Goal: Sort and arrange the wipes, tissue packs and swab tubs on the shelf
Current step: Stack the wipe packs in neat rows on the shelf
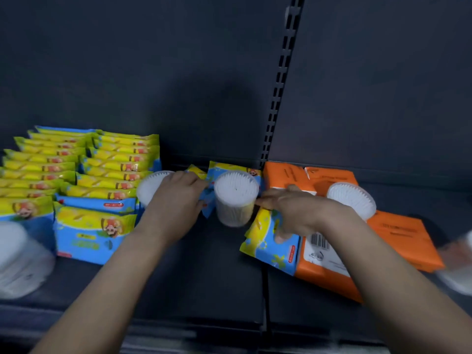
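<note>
Blue-and-yellow wipes packs (102, 164) stand in two rows at the shelf's left. My left hand (176, 200) curls its fingers on the edge of a loose wipes pack (229, 168) that stands behind a clear swab tub (236, 200). A second swab tub (149, 187) is partly hidden behind that hand. My right hand (293, 210) pinches another wipes pack (268, 246), thumb on its face, fingertips close to the middle tub. Orange tissue packs (329, 267) lie at the right, and on them rests a third tub (353, 200) on its side.
A blurred white tub (18, 259) sits at the left edge and another blurred white thing (459, 267) at the right edge. The dark shelf board (204, 277) lies bare between my arms. A slotted upright (278, 80) divides the back panel.
</note>
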{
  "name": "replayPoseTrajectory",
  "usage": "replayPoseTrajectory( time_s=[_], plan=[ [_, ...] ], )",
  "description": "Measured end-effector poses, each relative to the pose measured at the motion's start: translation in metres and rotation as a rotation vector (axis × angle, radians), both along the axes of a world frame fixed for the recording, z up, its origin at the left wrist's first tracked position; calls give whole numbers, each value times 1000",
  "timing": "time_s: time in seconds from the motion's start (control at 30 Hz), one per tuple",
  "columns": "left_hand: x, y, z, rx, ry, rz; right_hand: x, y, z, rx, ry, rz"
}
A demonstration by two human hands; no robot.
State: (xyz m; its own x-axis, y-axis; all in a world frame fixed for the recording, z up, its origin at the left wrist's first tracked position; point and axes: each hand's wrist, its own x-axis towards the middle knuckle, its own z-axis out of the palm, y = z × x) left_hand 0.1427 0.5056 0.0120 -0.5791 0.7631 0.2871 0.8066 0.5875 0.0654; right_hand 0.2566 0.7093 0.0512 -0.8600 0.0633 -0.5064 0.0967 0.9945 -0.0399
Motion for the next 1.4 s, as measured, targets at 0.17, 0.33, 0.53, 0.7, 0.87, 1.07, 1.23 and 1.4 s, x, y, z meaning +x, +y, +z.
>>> replayPoseTrajectory(
  time_s=[0.17,0.33,0.53,0.7,0.87,1.07,1.23,1.4],
  plan=[
    [0,5,-2,-283,159,7,1,-1,3,21,44,36],
    [-2,10,3,-400,286,48,4,5,6,-66,161,19],
    [-25,26,19,-420,38,100,16,16,20,-321,290,-282],
    [-63,51,22,-266,-209,-25,23,22,27,-392,463,-406],
    [-86,76,14,-352,-372,-106,30,24,30,-399,590,-489],
    [-85,91,17,-391,-364,-128,37,25,30,-440,738,-602],
    [-85,92,17,-439,-364,-118,36,25,30,-426,820,-611],
    [-82,87,18,-461,-429,-116,34,25,34,-408,885,-599]
  ],
)
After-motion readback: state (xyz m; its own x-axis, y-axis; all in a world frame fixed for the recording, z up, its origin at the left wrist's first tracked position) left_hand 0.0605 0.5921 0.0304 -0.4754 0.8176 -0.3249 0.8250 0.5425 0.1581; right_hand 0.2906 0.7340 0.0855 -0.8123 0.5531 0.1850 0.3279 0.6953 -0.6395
